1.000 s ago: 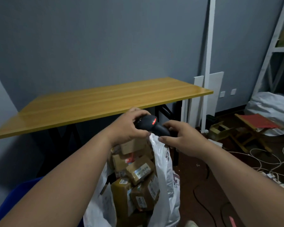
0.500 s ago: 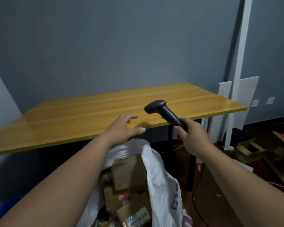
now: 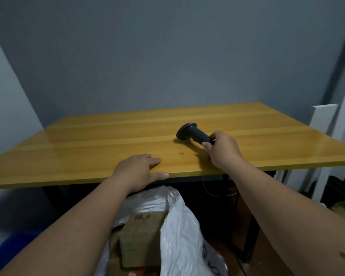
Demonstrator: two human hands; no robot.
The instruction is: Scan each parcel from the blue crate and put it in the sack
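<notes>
Two hands are seen over the bench point(image 3: 88, 152): the right hand point(image 3: 220, 151) is closed around the handle of the scanner point(image 3: 191, 133), whose long axis runs up and to the left from that grip, its head resting on or just above the wood, while the left hand point(image 3: 136, 172) lies flat and spread on the near edge, holding nothing. The sack point(image 3: 179, 226) with a parcel point(image 3: 139, 240) is found directly below the left hand, and the blue crate point(image 3: 14, 244) at lower left, so the left hand is judged the nearer for any next parcel

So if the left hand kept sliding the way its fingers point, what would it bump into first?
Probably nothing soon. The left hand points right along the table edge; only bare wood lies ahead. The scanner and right hand look farther back.
</notes>
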